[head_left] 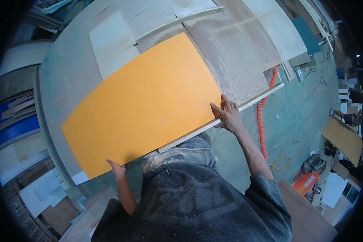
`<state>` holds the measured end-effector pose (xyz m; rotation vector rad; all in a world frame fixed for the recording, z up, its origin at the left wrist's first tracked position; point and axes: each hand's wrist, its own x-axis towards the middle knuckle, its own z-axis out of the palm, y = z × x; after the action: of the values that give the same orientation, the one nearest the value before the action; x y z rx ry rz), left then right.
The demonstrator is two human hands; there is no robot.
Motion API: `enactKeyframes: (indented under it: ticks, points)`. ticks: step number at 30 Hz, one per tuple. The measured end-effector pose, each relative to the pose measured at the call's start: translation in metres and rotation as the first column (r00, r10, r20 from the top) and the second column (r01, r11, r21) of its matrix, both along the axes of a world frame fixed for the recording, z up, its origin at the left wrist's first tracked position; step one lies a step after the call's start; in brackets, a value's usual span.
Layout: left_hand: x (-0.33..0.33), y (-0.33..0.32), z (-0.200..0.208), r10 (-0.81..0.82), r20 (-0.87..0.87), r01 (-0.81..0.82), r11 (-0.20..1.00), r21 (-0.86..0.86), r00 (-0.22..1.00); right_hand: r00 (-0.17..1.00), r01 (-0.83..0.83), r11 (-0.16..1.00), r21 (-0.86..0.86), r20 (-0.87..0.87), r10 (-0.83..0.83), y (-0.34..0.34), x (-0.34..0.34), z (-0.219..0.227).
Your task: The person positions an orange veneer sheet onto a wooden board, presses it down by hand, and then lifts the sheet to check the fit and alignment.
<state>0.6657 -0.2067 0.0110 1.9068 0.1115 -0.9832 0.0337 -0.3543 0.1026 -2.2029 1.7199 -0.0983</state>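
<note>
1. We hold a large orange sheet (143,103) flat over the grey worktable (68,76), resting on the plywood boards (238,52) laid there; its near edge hangs just past the table toward our body.
2. To place it well, we judge that we keep both hands level and slide the sheet rather than lift one corner, so it neither bows nor scrapes its face.
3. We line its near long edge up against the pale wooden strip (250,103) under it before letting go.
4. Our right hand (229,116) lies at the sheet's near right corner, fingers spread and pressed flat on the edge, the thumb reaching onto the orange face.
5. Our left hand (117,167) grips the near left corner from below; only the thumb and knuckles show, curled around the edge.
</note>
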Motion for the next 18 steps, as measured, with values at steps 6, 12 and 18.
enactKeyframes:
  ticks: [6, 12, 18]
  points:
    - [0.040, -0.020, 0.039, -0.539, 0.186, 0.150, 0.519, 0.842, 0.821, 0.975, 0.221, 0.975, -0.008, -0.029, -0.222, 0.027, 0.029, 0.014]
    - [0.068, -0.192, 0.057, -0.894, 0.373, 0.459, 0.447, 0.767, 0.248, 0.698, 0.624, 0.771, 0.125, 0.353, -0.623, 0.078, 0.079, 0.029]
    - [0.018, -0.352, 0.037, -0.655, 0.736, 0.628, 0.504, 0.593, -0.169, 0.591, 0.650, 0.727, 0.218, 0.456, -0.665, 0.085, 0.121, 0.026]
